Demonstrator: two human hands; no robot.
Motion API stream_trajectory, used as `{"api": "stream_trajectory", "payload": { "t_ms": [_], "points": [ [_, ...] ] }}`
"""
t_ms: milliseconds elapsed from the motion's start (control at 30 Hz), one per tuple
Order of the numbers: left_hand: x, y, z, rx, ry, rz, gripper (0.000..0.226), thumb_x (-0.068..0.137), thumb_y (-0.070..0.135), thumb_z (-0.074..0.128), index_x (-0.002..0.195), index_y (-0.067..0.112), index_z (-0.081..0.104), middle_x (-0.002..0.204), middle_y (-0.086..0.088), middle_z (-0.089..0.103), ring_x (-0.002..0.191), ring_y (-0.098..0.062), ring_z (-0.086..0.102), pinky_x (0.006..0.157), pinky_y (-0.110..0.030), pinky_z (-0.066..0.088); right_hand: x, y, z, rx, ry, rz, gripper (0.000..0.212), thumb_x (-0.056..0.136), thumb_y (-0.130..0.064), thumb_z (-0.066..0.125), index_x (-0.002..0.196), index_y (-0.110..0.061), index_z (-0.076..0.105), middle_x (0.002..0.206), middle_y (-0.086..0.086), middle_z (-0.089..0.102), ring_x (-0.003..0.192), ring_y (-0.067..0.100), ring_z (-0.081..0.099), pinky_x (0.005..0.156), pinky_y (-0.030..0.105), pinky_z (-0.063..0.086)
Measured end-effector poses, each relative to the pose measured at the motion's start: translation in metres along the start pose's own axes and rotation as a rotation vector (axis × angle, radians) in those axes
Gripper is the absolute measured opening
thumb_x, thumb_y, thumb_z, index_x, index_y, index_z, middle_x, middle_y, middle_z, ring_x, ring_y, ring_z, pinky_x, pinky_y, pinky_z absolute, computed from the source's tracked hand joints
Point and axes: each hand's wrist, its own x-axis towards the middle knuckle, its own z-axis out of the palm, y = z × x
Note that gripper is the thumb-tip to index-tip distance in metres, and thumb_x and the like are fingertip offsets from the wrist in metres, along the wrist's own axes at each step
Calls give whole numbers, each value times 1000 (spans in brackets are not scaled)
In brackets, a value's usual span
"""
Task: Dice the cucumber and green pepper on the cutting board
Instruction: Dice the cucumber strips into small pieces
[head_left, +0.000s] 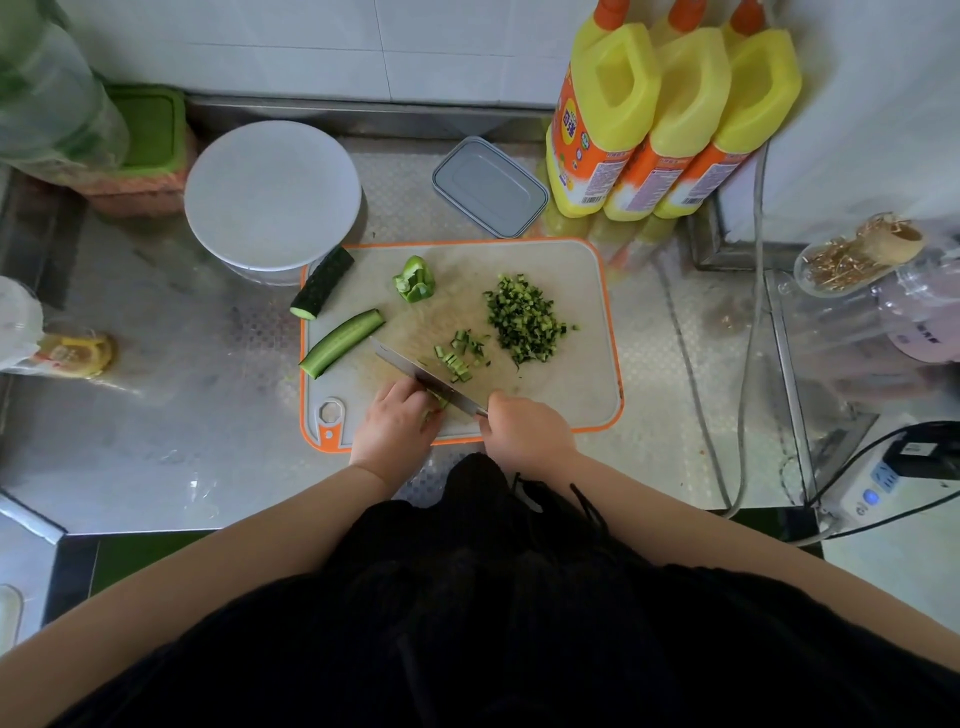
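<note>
Low centre, her right hand (524, 434) grips the knife (421, 376); left hand (397, 423) pinches cucumber strips (440, 402) on the cutting board (582, 291).

A steel counter (208, 415) with a dimpled top ran under a white tiled wall (363, 47) at twelve o'clock. Dark green floor (140, 561) showed at seven o'clock. Soft daylight fell evenly.
</note>
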Motion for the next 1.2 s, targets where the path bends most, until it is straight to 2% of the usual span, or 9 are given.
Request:
{"api": "stream_trajectory", "payload": {
  "t_ms": [67,133,267,467,567,733,833,1000,1200],
  "points": [
    [1,0,0,-4,-15,-12,12,86,18,71,86,6,71,91,-7,61,88,-30,56,75,-40,52,2,-1,3,-20,-5,18,9,96,-19,45,91,-11,46,70,1,47,73,28,58,57,34,39],
    [1,1,0,-22,-28,-33,13,87,20,70,89,8,72,94,-6,62,92,-28,56,77,-39,51,4,-3,4,-41,-27,45,7,93,-12,49,88,-13,43,66,-1,43,69,26,55,56,33,41],
    [0,0,0,-34,-21,-40,11,86,19,71,90,9,73,93,-6,63,92,-29,57,76,-39,52,9,-8,8,-51,-39,66,7,92,-7,49,98,-7,53,72,1,50,73,25,58,58,32,40],
    [0,1,-1,-6,4,-3,8,86,17,71,87,9,72,91,-6,62,87,-29,56,70,-39,53,17,1,6,59,-31,104,31,99,-35,44,107,-8,55,99,11,63,93,30,61,71,36,45],
    [-1,3,-2,7,-3,-15,9,87,19,70,87,10,71,91,-5,60,88,-29,55,67,-41,53,19,6,3,117,-19,146,35,98,-40,46,108,-7,57,105,13,64,100,31,60,78,37,46],
    [-2,2,-5,-24,-25,1,12,89,23,66,93,13,70,95,-1,56,94,-23,51,72,-40,52,21,23,-5,182,44,267,33,98,-39,45,109,-8,54,103,11,62,99,31,60,75,37,45],
    [-6,3,-6,-35,15,5,14,84,22,72,91,11,67,100,-4,55,96,-24,50,69,-38,52,18,28,-8,191,70,302,29,99,-37,43,104,-10,52,89,5,57,92,29,60,68,34,42],
    [-10,1,-7,-15,29,19,14,83,18,73,89,9,64,99,-6,55,95,-27,50,75,-40,51,7,18,-8,111,82,155,25,99,-33,42,96,-10,50,78,3,51,80,30,60,60,35,41],
    [-8,1,-3,0,13,3,11,82,15,73,81,7,67,89,-6,59,86,-30,54,72,-40,53,-7,-4,-4,-9,7,-7,20,99,-24,41,100,-7,50,82,6,54,74,28,54,59,33,36]
  ]
}}
